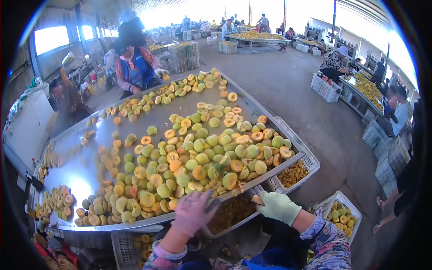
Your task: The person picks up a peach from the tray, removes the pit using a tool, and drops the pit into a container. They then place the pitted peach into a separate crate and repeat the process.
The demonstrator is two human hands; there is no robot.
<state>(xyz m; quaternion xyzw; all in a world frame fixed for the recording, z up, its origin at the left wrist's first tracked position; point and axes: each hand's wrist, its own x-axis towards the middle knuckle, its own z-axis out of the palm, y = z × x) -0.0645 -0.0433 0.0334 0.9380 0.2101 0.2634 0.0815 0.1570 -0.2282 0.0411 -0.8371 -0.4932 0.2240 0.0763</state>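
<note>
Halved green and orange fruits [202, 148] lie spread over a large metal table [175, 106]. My left hand [194, 211], in a pink glove with grey fingertips, is at the table's near edge beside the fruit; it is blurred and its grip is hidden. My right hand [278, 206], in a pale green glove, is closed just off the table's near corner around a small tool with a wooden-looking handle [257, 199]. Below and between the hands, a crate [223, 233] holds brownish fruit pieces.
A white crate of pieces [316, 163] stands by the table's right edge, and a crate of fruit halves [357, 215] at my right. Across the table sits a person in a blue apron [146, 67]. Another person's gloved hand [43, 223] is at the near left corner.
</note>
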